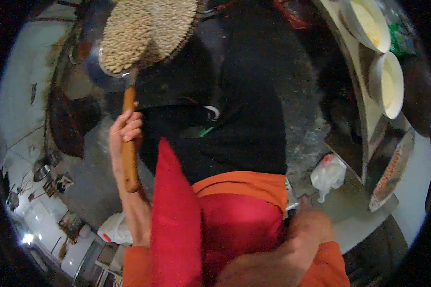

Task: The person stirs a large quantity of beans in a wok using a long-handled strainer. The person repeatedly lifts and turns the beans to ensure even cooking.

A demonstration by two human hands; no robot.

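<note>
My left hand (126,125) is closed around the wooden handle (130,165) of a metal scoop or ladle. Pale beans or shelled peanuts (125,43) are heaped on its rimmed metal head. Behind and beside it lies a wide round spread of similar pale beans or nuts (174,28), cut off by the picture's top. Blurred, my right hand (310,222) is at the right side of my waist, by a silvery packet or object (291,197) at the edge of the orange clothing. Its grip is unclear. Red cloth (176,215) hangs between my arms.
On a ledge at right are two white bowls (370,25) (389,84) of pale yellow grainy food. Nearer, an elongated-looking tray (391,175) holds reddish-brown bits. A white plastic bag (328,175) lies below the ledge. Pans and utensils (42,170) are at far left, with a white container (116,229) nearer.
</note>
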